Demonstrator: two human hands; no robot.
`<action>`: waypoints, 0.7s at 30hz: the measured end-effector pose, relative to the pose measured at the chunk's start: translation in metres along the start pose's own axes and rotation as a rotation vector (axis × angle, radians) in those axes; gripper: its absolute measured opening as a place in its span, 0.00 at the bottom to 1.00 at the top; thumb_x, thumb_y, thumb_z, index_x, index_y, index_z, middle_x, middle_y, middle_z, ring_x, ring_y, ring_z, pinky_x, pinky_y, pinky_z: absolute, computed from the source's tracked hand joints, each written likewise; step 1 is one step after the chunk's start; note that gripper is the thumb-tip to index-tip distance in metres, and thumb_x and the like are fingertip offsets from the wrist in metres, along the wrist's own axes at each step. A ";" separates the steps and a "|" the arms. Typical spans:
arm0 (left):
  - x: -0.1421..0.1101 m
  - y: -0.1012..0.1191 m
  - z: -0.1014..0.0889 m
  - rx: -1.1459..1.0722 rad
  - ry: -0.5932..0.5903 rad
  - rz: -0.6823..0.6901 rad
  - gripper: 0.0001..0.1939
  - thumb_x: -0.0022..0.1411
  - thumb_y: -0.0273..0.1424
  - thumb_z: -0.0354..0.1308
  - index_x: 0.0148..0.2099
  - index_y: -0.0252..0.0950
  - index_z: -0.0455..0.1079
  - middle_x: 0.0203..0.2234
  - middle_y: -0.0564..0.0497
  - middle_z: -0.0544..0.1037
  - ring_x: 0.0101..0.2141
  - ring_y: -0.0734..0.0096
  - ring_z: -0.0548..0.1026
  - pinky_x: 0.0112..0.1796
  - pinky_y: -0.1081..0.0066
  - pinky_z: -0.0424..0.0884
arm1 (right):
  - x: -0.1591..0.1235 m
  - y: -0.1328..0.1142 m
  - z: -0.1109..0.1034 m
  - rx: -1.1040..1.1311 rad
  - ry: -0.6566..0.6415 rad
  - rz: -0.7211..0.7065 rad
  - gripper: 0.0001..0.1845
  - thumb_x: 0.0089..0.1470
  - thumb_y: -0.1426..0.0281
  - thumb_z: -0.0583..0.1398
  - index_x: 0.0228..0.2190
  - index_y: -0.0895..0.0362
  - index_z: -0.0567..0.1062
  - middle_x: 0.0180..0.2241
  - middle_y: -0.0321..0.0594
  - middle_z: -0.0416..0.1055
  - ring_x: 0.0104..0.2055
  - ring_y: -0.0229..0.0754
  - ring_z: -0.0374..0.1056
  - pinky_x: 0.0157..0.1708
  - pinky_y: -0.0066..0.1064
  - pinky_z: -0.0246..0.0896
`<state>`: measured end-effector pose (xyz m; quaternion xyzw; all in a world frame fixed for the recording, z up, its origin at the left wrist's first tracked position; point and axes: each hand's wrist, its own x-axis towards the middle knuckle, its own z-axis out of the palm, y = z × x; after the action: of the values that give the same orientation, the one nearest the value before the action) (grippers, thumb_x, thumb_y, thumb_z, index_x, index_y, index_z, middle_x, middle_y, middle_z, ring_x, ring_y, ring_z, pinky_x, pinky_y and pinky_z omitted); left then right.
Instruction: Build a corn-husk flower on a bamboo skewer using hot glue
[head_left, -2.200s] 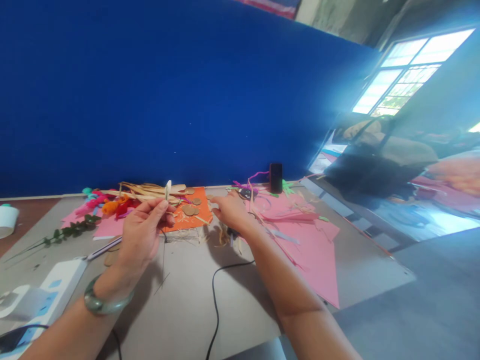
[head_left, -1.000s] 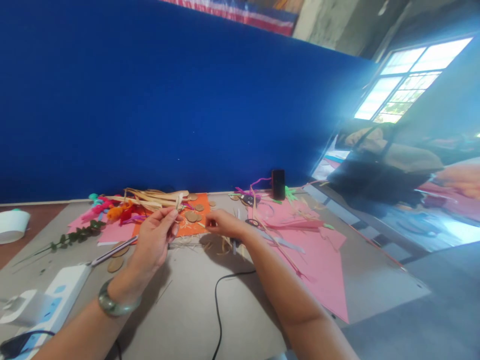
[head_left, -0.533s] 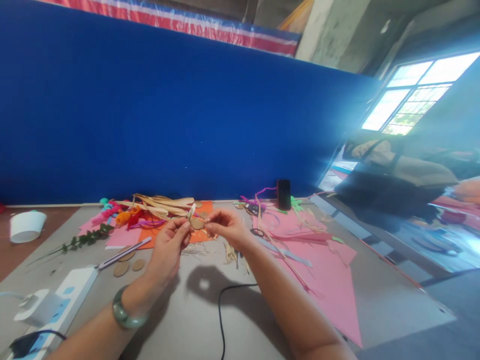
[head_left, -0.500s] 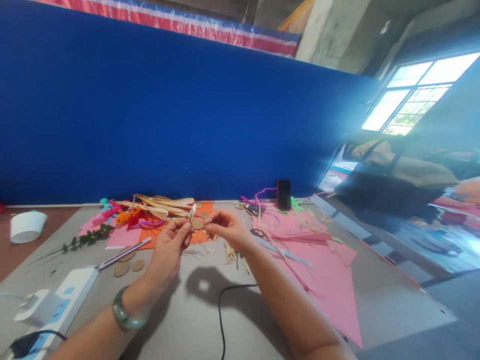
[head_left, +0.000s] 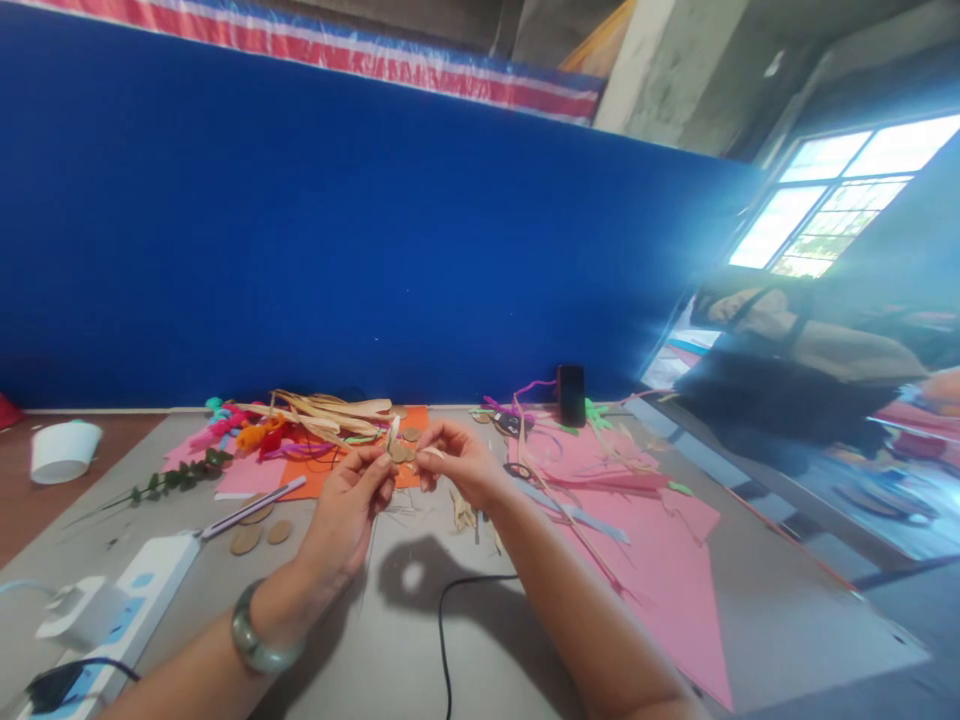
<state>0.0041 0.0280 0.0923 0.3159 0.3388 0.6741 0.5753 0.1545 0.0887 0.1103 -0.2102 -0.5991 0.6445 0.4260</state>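
Observation:
Between my hands, above the table, is a small round tan disc that looks like a wood slice, with a pale strip standing up at its left side. My left hand pinches the disc's left edge between thumb and fingertips. The fingers of my right hand are pinched together at its right edge; whether they grip the disc or some small bit on it is hidden. Behind the hands lie an orange sheet and a bundle of dry tan strips.
Left are a power strip, a lilac pen-like tool, round wood slices, a green leafy sprig and a white cup. Right are pink sheets and a phone. A black cable crosses the front. A blue panel stands behind.
The whole view has shifted slightly. Both hands stay at the disc, and my right fingers have changed position a little at its right edge.

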 end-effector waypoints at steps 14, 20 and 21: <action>-0.002 0.003 0.001 -0.005 -0.033 -0.081 0.12 0.47 0.33 0.69 0.31 0.32 0.71 0.21 0.52 0.75 0.20 0.80 0.66 0.24 0.78 0.62 | -0.002 -0.006 0.002 -0.215 -0.085 -0.016 0.14 0.55 0.66 0.60 0.42 0.58 0.67 0.28 0.36 0.75 0.21 0.32 0.68 0.23 0.24 0.61; 0.000 -0.002 -0.001 -0.015 -0.030 -0.072 0.11 0.47 0.32 0.69 0.30 0.32 0.72 0.17 0.55 0.72 0.20 0.80 0.65 0.24 0.79 0.62 | -0.004 -0.011 0.002 -0.259 0.013 0.037 0.12 0.50 0.64 0.63 0.30 0.59 0.69 0.27 0.39 0.77 0.18 0.32 0.68 0.17 0.22 0.57; 0.000 -0.003 -0.002 -0.015 -0.036 -0.068 0.11 0.48 0.32 0.69 0.30 0.32 0.72 0.16 0.55 0.71 0.20 0.80 0.65 0.24 0.79 0.62 | -0.004 -0.012 0.002 -0.266 0.031 0.037 0.11 0.49 0.64 0.64 0.29 0.60 0.71 0.25 0.38 0.76 0.16 0.31 0.65 0.16 0.22 0.55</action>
<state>0.0038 0.0278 0.0890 0.3120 0.3337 0.6510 0.6063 0.1590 0.0830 0.1213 -0.2860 -0.6687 0.5637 0.3915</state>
